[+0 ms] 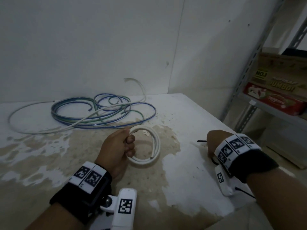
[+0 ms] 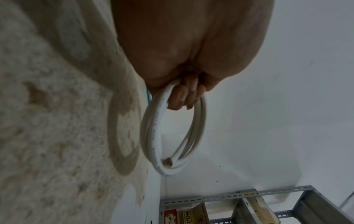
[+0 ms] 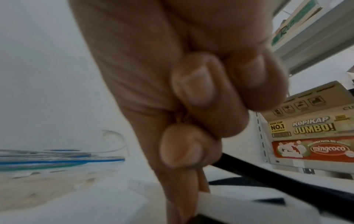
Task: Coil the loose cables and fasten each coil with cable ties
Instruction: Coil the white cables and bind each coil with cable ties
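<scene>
My left hand (image 1: 119, 146) grips a small coil of white cable (image 1: 154, 146) and holds it just above the stained table; the left wrist view shows its fingers (image 2: 184, 97) curled through the coil (image 2: 153, 136), whose cut end lies inside the ring. My right hand (image 1: 214, 141) is down on the table to the right, fingers curled (image 3: 191, 136). A black cable tie (image 1: 201, 141) pokes out from under it, and a white tie (image 1: 196, 145) lies beside. In the right wrist view the black tie (image 3: 258, 171) runs behind the fingers and the fingertips touch the white tie (image 3: 239, 201).
A tangle of loose blue, green and white cables (image 1: 99, 113) lies at the back of the table (image 1: 191, 113) against the wall. A metal shelf (image 1: 249, 80) with cardboard boxes (image 1: 279, 83) stands past the table's right edge.
</scene>
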